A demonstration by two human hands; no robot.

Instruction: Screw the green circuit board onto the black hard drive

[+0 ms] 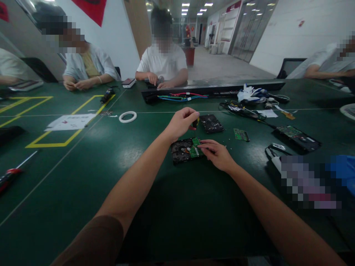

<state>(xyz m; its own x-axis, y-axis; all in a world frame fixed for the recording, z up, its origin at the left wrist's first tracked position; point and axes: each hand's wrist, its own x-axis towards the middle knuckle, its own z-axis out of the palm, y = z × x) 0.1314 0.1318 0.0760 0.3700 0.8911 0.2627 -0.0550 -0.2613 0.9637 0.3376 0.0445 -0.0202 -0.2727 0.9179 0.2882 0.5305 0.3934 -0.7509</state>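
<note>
A hard drive [181,149] with a green circuit board on its upper face lies flat on the table in front of me. Above its far edge, my left hand [183,123] is closed around a small screwdriver [195,123] with a black and yellow handle. The thin shaft points down at the circuit board; whether the tip touches a screw is too small to tell. My right hand [217,154] grips the drive's right side, with fingertips over the board's edge. Just beyond lies a second hard drive [211,123], and a loose green circuit board [240,134] is to its right.
Another drive [298,138] and a cable bundle [238,111] lie to the right. White gloves [251,93] rest near a long metal channel [210,88] with coloured wires. A white tape ring [128,117] and a red-black screwdriver [11,175] are on the left. People sit around the table.
</note>
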